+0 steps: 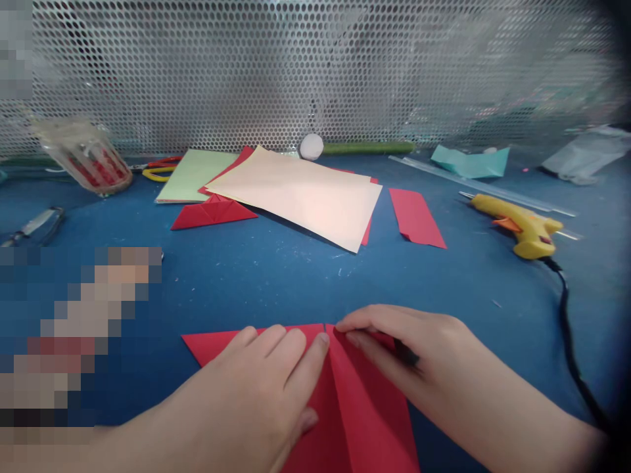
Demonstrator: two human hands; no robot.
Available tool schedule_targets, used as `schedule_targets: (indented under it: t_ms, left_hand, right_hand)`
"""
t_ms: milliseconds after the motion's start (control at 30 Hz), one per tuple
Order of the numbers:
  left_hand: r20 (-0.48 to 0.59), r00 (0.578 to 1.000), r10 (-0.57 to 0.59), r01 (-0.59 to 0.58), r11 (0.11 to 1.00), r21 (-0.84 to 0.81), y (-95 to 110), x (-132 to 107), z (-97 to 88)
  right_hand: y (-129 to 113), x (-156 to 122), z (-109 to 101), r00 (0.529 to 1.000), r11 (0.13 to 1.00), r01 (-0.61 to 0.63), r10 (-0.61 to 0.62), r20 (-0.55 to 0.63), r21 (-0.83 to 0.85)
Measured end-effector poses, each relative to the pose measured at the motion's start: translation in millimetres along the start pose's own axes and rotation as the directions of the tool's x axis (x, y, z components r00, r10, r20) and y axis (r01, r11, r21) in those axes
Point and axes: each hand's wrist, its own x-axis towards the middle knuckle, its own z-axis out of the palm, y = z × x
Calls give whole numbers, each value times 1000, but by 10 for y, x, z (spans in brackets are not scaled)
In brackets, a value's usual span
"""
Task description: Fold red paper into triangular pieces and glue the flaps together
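A folded sheet of red paper [355,401] is lying on the blue table top [276,276] at the bottom middle of the frame, and both hands are pressing on it. Two flaps are meeting at a middle line that is running from the top edge down toward the person.

To do this fold well, I think the two flaps should be meeting right at that middle line with no gap and no overlap. One hand should be keeping the paper from sliding while a fingertip is rubbing along the edge to make the crease sharp.

The left hand [256,387] is lying flat, with its fingers stretched out and close together. It is not gripping anything; it is just pushing the left flap down.

The right hand [409,355] is lying half curled at the top of the right flap. Its fingertips [345,325] are touching the paper near the middle line. It looks like it is pinching or pressing the edge, but I cannot tell which.

Higher up in the middle, a pale cream sheet of paper [305,197] is lying over more red sheets. A yellow glue gun [522,226] is lying at the right.
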Motion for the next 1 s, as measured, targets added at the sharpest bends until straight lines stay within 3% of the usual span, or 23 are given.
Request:
schedule_targets:
  t_ms: [267, 567, 767, 1000]
  left_hand:
    - [-38, 998, 50, -48, 997, 62, -21, -58, 113]
    - [-29, 995, 94, -88, 985, 149, 4, -15, 0]
    - [-52, 992, 117, -110, 985, 131, 1, -4, 27]
    - [-13, 1000, 25, -23, 987, 160, -44, 43, 12]
  right_hand:
    - [-23, 3, -31, 1000, 1000, -16, 16, -1, -19]
    - [-42, -2, -51, 1000, 999, -26, 26, 9, -22]
    - [-48, 11, -50, 1000, 1000, -22, 22, 10, -10]
    - [-26, 31, -44, 999, 998, -23, 21, -39, -63]
